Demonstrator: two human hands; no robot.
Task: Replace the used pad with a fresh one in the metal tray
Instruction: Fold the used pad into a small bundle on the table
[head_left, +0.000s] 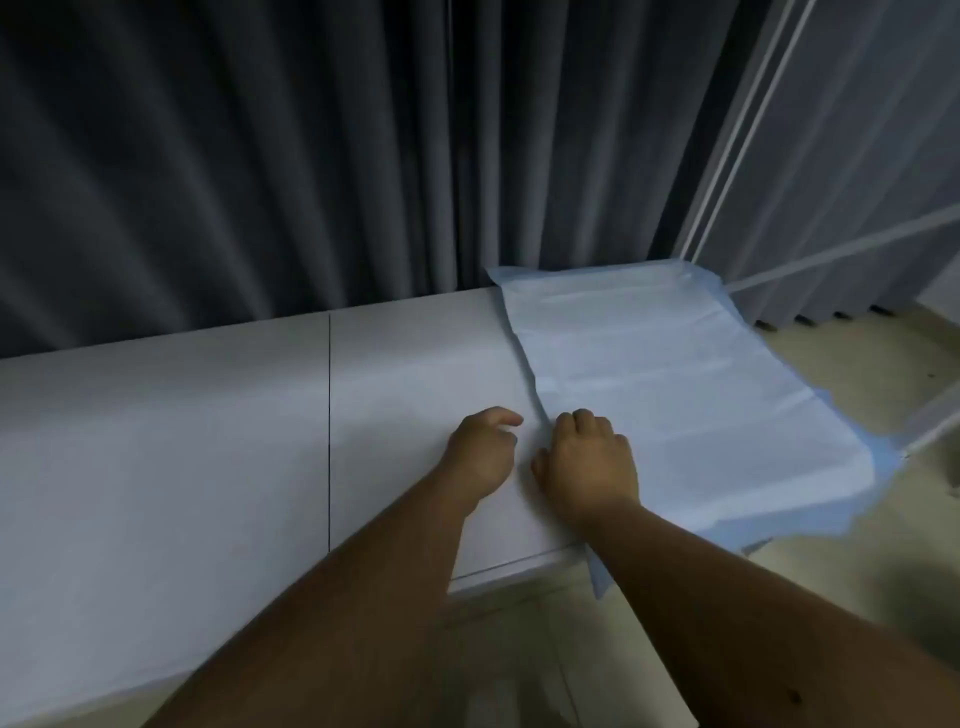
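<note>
Blue-edged pad (675, 384) overhangs the white surface (208, 441) at lower right; right hand (587, 462) pinches its edge, left hand (480, 452) loosely curled, empty. A one-sided tug could slide it off.

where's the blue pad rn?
Head view, right side: the blue pad lies spread over the white surface's right end, its left edge at the right hand.

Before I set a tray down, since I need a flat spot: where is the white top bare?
Bare: the wide stretch of the white top left of the dark seam, and the strip between the seam and the left hand. Crowded: the right end, under the blue-edged pad, where the right hand rests on its edge.
</note>
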